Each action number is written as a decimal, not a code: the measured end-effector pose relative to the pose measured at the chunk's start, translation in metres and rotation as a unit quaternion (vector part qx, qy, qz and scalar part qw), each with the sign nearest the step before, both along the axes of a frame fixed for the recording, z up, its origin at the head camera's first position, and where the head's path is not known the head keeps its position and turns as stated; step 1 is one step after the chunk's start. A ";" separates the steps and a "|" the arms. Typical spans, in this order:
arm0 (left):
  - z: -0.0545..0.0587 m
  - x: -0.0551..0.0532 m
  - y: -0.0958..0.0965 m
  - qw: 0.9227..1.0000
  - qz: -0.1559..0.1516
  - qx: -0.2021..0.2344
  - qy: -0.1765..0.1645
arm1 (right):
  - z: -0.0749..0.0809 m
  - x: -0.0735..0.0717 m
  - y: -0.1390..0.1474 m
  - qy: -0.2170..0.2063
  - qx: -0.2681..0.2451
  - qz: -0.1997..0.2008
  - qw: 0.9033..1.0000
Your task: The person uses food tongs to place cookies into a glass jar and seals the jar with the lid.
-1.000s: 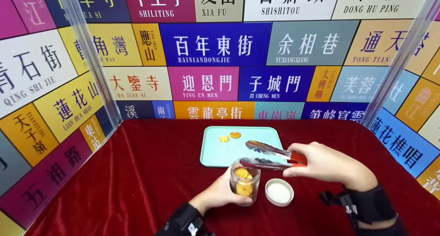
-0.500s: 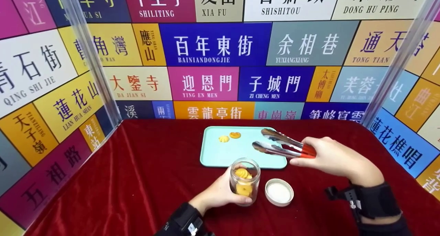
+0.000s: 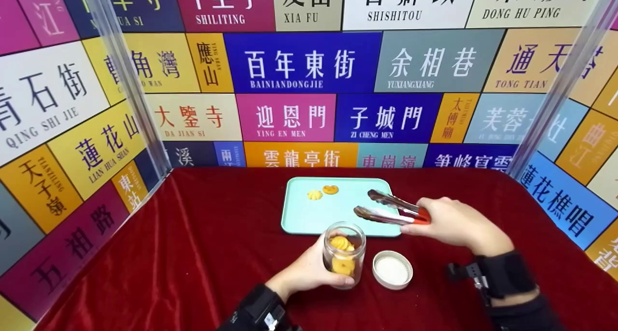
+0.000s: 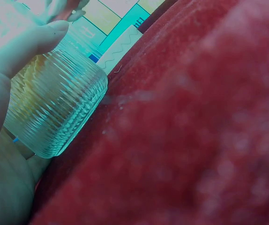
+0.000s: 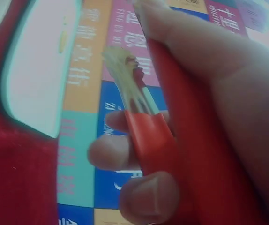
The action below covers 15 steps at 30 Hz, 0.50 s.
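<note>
My left hand (image 3: 309, 268) grips a clear glass jar (image 3: 356, 258) with several yellow cookies (image 3: 342, 266) inside; the jar's ribbed wall (image 4: 73, 98) fills much of the left wrist view. In my right hand (image 3: 454, 222) is a pair of metal tongs (image 3: 386, 217) with red handles (image 5: 148, 136). The tong tips stand apart with nothing between them, over the right part of a mint-green tray (image 3: 299, 220). On the tray lie a pale flower-shaped cookie (image 3: 314, 195) and a browner round cookie (image 3: 330, 189), side by side near the back.
A round jar lid (image 3: 392, 270), its white inside facing up, lies right of the jar on the dark red cloth (image 3: 193, 254). Panels with printed place names (image 3: 299, 61) stand behind and at both sides of the table.
From above the jar's mouth, the tongs moved right and away to over the tray, then shifted slightly back left. The left hand, jar and both tray cookies kept their places.
</note>
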<state>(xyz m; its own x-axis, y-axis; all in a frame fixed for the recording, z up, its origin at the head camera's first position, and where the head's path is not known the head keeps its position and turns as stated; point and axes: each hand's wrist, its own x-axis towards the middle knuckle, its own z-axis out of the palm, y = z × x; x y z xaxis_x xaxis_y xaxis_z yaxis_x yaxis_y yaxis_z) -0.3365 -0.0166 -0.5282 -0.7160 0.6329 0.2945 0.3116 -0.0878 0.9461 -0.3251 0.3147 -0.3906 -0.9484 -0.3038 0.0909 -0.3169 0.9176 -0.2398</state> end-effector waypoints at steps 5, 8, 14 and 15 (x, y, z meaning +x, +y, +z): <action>0.000 -0.001 0.000 1.000 -0.001 0.002 -0.001 | -0.016 -0.009 -0.012 0.024 0.013 -0.001 1.000; 0.000 0.000 -0.001 1.000 -0.003 0.004 0.001 | -0.026 -0.013 -0.021 0.040 0.024 -0.004 0.999; 0.002 0.000 -0.001 1.000 -0.004 -0.002 -0.004 | -0.040 -0.021 -0.043 0.074 0.034 0.001 0.997; 0.002 0.000 -0.001 1.000 -0.003 -0.004 -0.005 | -0.041 -0.023 -0.047 0.081 0.035 0.002 0.996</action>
<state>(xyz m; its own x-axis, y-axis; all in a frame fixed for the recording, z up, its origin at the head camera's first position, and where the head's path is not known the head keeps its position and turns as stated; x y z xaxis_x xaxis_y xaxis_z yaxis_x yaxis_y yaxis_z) -0.3361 -0.0177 -0.5261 -0.7151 0.6397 0.2818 0.3014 -0.0817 0.9500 -0.3482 0.2673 -0.4317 -0.9220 -0.3181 0.2206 -0.3496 0.9290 -0.1218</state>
